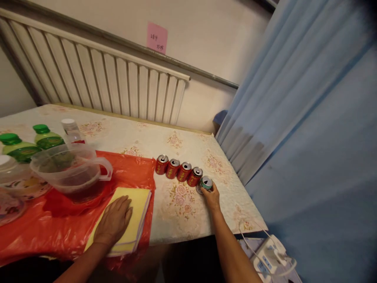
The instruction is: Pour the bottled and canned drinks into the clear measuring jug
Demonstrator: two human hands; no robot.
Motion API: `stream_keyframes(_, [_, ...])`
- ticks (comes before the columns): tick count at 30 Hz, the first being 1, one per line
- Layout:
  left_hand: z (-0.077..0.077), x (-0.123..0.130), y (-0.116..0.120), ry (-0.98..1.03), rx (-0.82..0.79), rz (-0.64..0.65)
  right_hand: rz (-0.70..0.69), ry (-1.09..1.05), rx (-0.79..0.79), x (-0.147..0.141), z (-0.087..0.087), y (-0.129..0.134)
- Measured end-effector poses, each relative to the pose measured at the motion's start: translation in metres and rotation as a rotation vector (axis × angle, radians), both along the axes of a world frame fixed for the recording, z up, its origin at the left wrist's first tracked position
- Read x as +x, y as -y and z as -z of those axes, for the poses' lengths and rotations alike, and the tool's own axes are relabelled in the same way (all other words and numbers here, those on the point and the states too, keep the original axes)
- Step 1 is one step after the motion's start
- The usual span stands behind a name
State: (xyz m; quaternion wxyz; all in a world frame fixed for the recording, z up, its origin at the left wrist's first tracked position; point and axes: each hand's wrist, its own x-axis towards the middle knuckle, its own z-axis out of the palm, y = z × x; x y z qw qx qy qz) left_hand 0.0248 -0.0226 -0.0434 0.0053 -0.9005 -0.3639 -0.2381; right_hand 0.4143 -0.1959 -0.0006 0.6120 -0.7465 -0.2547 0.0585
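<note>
My right hand (212,196) has its fingers around a green can (206,182) at the right end of a row of cans. Next to it stand several red cans, among them a red can (195,177) closest to the green one and a red can (161,165) at the far left of the row. All stand upright with opened tops. Flat on a folded yellow cloth (137,202) lies my left hand (115,218), its fingers stretched out and holding nothing. The cloth rests on a red plastic sheet (123,167).
A clear plastic jug (79,173) stands on the red sheet, near green-capped bottles (48,137), a white-capped bottle (71,131) and clear jars (23,182). A blue curtain (294,118) hangs at the right. Below the table edge sits a power strip (269,257) with cables.
</note>
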Motion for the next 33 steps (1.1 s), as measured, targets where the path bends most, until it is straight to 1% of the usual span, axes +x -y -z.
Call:
stream_keyframes(6, [0.004, 0.000, -0.002, -0.008, 0.052, 0.006, -0.026, 0.004, 0.016, 0.014, 0.006, -0.004])
stream_keyframes(13, [0.003, -0.001, -0.002, -0.005, 0.048, 0.016, -0.065, 0.008, 0.033, 0.025, 0.015, -0.005])
stream_keyframes(18, [0.001, 0.000, -0.001, -0.011, 0.040, 0.005, -0.064, 0.018, 0.035, 0.026, 0.023, -0.004])
stream_keyframes(25, [0.003, 0.000, -0.001, 0.026, 0.026, 0.004, -0.017, 0.081, -0.007, 0.019, 0.035, -0.002])
stream_keyframes(29, [0.003, 0.000, -0.001, 0.026, 0.024, 0.006, 0.013, 0.144, -0.057, 0.015, 0.035, -0.001])
stream_keyframes(33, [0.002, 0.000, 0.000, 0.019, 0.024, 0.009, 0.020, 0.155, -0.098, 0.014, 0.030, 0.000])
